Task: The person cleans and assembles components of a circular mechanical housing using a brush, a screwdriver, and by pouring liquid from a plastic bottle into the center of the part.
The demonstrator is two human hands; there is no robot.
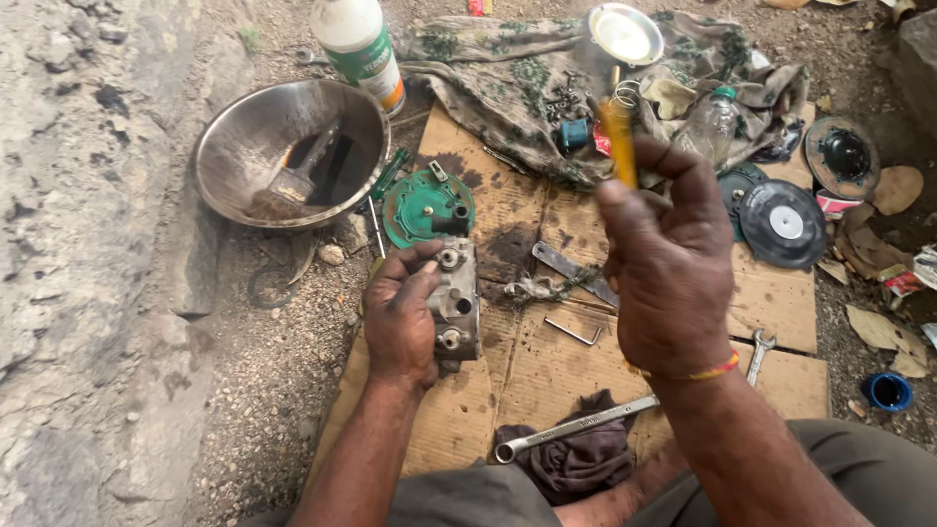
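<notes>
At the far left lies rough grey rock, then gravelly ground. A dented metal bowl (256, 137) sits on the dirt, its dull walls streaked, with a paintbrush (293, 181) lying in dark liquid at the bottom, bristles down as if left to soak. Behind it stands a white plastic bottle (359, 44) with a green label. Just right of the bowl, a round green metal cover (415, 203) rests flat on the flattened cardboard (547, 376) that serves as a surface and is stained dark with oil.

The left hand (398, 317) is clamped around a blocky, grey cast-metal part (457, 298) with round ports along its face, pinning it upright against the cardboard so it stays steady. Below lie a long chrome spanner (576, 425) across a dark rag (576, 459), and a small bent hex key (576, 334).

The right hand (673, 283) is raised well apart from the left, fingers closed on a yellow-handled tool (618, 137), blurred, its tip hidden. Behind it spreads a crumpled camouflage cloth (508, 78) holding small parts, and to the right lie black rubber discs (783, 222).
</notes>
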